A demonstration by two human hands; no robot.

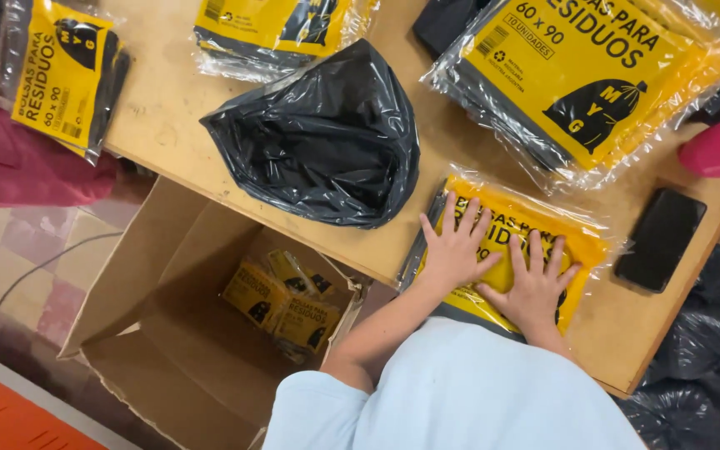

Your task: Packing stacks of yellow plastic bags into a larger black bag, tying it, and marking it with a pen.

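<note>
Two hands are pressing flat on one yellow packet (535, 229) of black bags: we are seeing the left hand (457, 250) and the right hand (533, 287) lying side by side, fingers spread open, palms down, gripping nothing. The packet is lying at the near edge of the tabletop (168, 125), wrapped in clear film. Just to its right a black phone (660, 239) is resting on the wood. To its left a loose black plastic bag (318, 142) is sitting in a crumpled mound. Beyond these we are noting a larger stack of yellow packets (593, 83) at the far right, another packet (281, 25) at the top edge and one more (60, 71) overhanging the far left. Below the tabletop an open cardboard box (160, 333) is standing on the floor, holding several small yellow packets (281, 304).
</note>
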